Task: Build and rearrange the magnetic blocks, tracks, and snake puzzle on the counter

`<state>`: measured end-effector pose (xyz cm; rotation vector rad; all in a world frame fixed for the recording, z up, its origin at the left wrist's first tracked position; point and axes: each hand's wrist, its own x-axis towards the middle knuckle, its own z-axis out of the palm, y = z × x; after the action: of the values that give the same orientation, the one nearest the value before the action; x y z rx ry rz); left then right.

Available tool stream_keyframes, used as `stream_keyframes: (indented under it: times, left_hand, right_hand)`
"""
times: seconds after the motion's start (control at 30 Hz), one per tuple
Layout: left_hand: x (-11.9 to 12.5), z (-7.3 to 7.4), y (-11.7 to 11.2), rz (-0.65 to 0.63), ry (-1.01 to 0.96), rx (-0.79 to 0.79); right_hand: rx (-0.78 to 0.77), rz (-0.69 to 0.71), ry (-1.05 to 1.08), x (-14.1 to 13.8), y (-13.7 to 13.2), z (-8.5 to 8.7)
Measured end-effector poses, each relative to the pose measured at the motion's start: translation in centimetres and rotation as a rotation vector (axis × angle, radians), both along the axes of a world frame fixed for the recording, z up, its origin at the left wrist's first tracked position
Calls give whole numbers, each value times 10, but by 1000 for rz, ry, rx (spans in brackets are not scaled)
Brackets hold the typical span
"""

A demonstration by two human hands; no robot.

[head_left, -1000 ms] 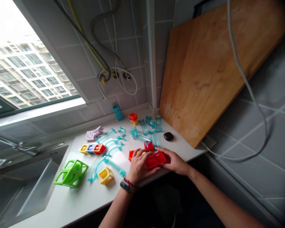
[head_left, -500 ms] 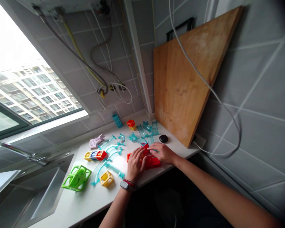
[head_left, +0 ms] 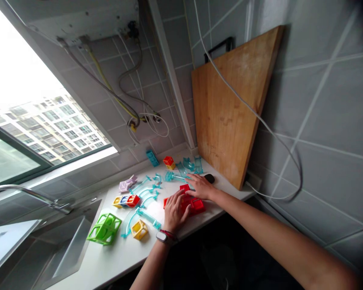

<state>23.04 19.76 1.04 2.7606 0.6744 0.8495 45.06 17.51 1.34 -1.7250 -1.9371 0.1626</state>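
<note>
1. The left hand (head_left: 174,210) lies on the red block (head_left: 197,205) near the front edge of the white desk (head_left: 115,257). Its fingers bend over the block's left end; I cannot tell whether they clamp it.
2. The right hand (head_left: 200,187) rests open with fingers stretched flat, just behind the block and beside a small red cube (head_left: 184,187).
3. Teal track pieces (head_left: 174,176) lie just beyond, and a small black object (head_left: 211,177) sits by the right fingertips.
4. A yellow cube (head_left: 139,229) and a green cage (head_left: 105,228) sit to the left.
</note>
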Motion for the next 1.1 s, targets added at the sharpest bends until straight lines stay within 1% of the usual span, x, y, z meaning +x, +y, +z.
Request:
stream_keyframes:
  times: [0.1,0.2,0.3,0.4,0.53,0.67,0.77,0.83,0.9,0.97,1.03,1.1]
  left_hand:
    - [0,-2,0,31,-21,-9]
    - [0,-3,0,37,-23,-11]
    - [1,-2,-1,33,-14,-7]
    - [1,-1,-1,39,-12,-4]
    - [2,-1,-1,45,-19,3]
    - [3,1,-2,48,-8,6]
    - [3,2,-3,51,4,5]
    - [3,2,-3,50,11,4]
    - [4,1,-2,46,15,5]
    - [3,0,-1,35,18,5]
    - [2,0,0,20,19,3]
    - [2,1,1,-3,17,10]
  right_hand:
    - [9,64,3,-3,-1,3]
    - [26,104,49,-7,4,3]
    - [68,109,130,-9,6,1]
    - [134,83,251,-12,2,-2]
    - [247,-9,473,-14,-5,-6]
    - [348,-191,778,-13,-3,-11]
    - [364,-314,1034,-12,1,-15]
    - [344,-354,1186,-11,1,-18]
    - [321,-363,1301,-10,-4,-18]
    - [303,-355,1373,-9,-15,-17]
    - [288,-345,1411,-6,-32,-15]
    - [281,-337,1375,-1,-54,-15]
